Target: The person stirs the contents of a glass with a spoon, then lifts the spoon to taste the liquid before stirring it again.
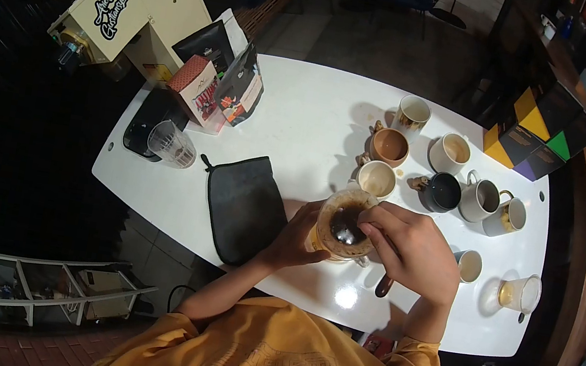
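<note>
Near the table's front edge stands a coffee dripper (316, 239) lined with a paper filter (336, 203). Dark wet coffee (347, 226) fills the filter's middle. My left hand (293, 240) is closed round the dripper's left side. Over the right rim, the thumb and fingers of my right hand (413, 248) are pinched together; whatever they hold is hidden. Below that hand pokes out a brown handle (384, 285), and what it belongs to is covered. A cream cup (376, 179) stands just behind the dripper.
Several mugs, including a black mug (441, 193) and a brown cup (389, 147), crowd the right side. A glass (521, 293) stands far right. On the left are a black pouch (243, 206), a clear cup (172, 145), coffee bags (240, 90) and a cream machine (137, 5).
</note>
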{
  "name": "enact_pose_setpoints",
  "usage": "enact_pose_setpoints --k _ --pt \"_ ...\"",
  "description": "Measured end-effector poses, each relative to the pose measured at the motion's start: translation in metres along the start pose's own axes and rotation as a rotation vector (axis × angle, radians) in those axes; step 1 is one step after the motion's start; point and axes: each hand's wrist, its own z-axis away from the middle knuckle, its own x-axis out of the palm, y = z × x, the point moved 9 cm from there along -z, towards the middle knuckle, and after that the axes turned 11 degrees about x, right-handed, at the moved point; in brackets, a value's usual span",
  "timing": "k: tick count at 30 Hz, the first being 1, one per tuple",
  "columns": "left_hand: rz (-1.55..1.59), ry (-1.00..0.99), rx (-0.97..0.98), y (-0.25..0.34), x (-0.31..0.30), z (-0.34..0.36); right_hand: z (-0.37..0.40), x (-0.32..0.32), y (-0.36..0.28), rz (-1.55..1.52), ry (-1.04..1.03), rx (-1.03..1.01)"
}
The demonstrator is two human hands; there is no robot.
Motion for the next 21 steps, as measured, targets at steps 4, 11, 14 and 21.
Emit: enact_pose_setpoints --k 4,11,14,21 --pt "-0.019 0.004 0.005 0.0022 -0.0004 -0.0009 0.0008 0.0014 -0.0008 -0.025 -0.029 -0.006" --pt "-0.024 0.01 0.012 0.0018 -0.0008 -0.0006 0.0017 0.0028 -0.0016 -0.029 -0.04 -0.011" --pt "-0.03 0.012 0.013 0.0029 -0.0012 -0.001 0.001 0.0009 0.0015 0.007 -0.006 0.023" --pt "0.025 0.001 -0.021 -0.0001 0.0002 -0.0005 0.0039 -0.0029 -0.0044 -0.015 0.02 0.004"
